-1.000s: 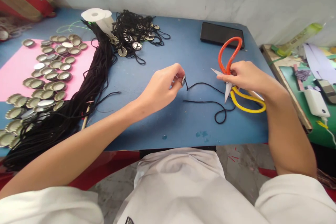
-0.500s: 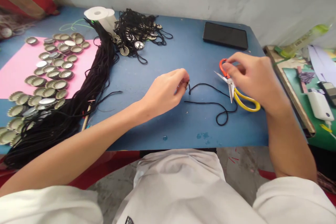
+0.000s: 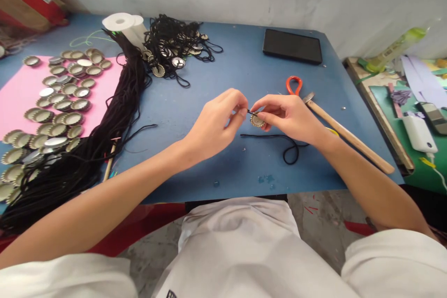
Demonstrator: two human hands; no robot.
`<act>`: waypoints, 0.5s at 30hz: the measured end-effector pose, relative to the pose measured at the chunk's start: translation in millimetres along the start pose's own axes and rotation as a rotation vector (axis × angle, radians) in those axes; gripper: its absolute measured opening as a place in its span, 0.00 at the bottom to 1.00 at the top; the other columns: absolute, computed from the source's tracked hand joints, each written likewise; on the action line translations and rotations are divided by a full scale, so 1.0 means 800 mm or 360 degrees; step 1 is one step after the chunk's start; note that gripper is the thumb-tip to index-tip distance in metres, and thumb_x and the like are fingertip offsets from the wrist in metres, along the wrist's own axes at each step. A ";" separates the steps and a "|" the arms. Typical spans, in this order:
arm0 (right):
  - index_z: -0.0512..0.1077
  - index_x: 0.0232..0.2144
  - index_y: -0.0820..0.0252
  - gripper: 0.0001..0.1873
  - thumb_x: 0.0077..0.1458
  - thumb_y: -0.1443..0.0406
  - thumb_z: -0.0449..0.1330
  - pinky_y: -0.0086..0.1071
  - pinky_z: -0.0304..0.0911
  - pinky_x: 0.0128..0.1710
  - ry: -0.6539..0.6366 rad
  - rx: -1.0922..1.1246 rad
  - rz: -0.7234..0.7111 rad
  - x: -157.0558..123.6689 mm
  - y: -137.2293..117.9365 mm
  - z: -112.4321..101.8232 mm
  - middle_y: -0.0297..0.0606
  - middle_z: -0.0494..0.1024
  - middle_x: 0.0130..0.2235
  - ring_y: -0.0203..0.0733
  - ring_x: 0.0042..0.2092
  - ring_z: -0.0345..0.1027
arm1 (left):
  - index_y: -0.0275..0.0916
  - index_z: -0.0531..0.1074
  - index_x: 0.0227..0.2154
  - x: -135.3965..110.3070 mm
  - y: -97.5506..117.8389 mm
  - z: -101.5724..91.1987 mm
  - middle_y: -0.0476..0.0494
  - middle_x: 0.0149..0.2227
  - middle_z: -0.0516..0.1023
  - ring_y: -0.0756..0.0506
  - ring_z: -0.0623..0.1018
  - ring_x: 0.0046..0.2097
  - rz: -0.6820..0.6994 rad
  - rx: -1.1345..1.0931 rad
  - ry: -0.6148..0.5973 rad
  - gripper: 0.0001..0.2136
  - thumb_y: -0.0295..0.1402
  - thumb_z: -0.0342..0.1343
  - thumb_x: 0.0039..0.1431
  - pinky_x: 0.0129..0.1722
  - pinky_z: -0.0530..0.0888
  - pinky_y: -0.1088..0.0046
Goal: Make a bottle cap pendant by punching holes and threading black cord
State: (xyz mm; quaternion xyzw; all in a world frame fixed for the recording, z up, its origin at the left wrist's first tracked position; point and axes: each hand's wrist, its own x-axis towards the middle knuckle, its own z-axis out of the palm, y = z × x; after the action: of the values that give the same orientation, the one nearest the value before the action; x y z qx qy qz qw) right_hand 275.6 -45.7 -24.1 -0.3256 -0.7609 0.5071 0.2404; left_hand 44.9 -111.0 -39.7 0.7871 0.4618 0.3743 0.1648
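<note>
Close together over the blue table, both my hands work at a metal bottle cap [image 3: 257,121] with its hollow side showing. My left hand [image 3: 217,123] is closed in a pinch on a black cord [image 3: 250,112] beside the cap. The thumb and fingers of my right hand [image 3: 291,116] grip the cap's right edge. Below them, a loose length of the cord [image 3: 268,136] lies on the table and curls into a loop. Scissors [image 3: 289,85] rest just behind my right hand, mostly hidden by it, with the orange handle ring showing.
A hammer [image 3: 349,133] lies right of my right hand. Behind are a black phone [image 3: 292,47], a pile of corded caps [image 3: 174,39] and a white roll [image 3: 122,22]. At left, a bundle of black cords [image 3: 122,88] lies beside several bottle caps [image 3: 63,104] on pink paper [image 3: 17,93].
My right hand has let go of the scissors and moved left to take hold of the bottle cap at my left hand. The hammer has come into sight.
</note>
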 end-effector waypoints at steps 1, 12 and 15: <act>0.81 0.44 0.55 0.11 0.65 0.55 0.70 0.39 0.80 0.39 0.0017 -0.0012 0.0020 0.001 0.001 -0.002 0.35 0.86 0.36 0.43 0.34 0.81 | 0.42 0.69 0.40 0.003 0.001 -0.003 0.42 0.43 0.80 0.45 0.79 0.41 -0.0050 -0.0141 0.0025 0.05 0.30 0.51 0.74 0.39 0.77 0.68; 0.81 0.42 0.53 0.06 0.67 0.59 0.67 0.37 0.75 0.36 0.0144 -0.0299 0.0086 0.004 0.001 -0.013 0.34 0.82 0.32 0.41 0.31 0.76 | 0.45 0.62 0.37 0.019 0.009 -0.033 0.48 0.31 0.76 0.47 0.76 0.28 -0.0415 -0.1164 -0.0277 0.12 0.44 0.57 0.71 0.26 0.76 0.67; 0.82 0.43 0.54 0.06 0.68 0.62 0.65 0.37 0.73 0.36 0.0176 -0.0438 0.0078 0.004 0.004 -0.016 0.34 0.83 0.32 0.41 0.30 0.77 | 0.46 0.64 0.35 0.021 0.015 -0.048 0.51 0.25 0.66 0.46 0.72 0.24 -0.0457 -0.1132 -0.0363 0.13 0.46 0.59 0.69 0.24 0.74 0.65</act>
State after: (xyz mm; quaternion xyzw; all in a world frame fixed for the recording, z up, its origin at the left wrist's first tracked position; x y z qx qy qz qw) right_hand 283.2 -35.1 -22.5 -0.4015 -0.8006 0.3851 0.2227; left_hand 29.0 -106.4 0.3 0.6448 0.3873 0.3942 0.5280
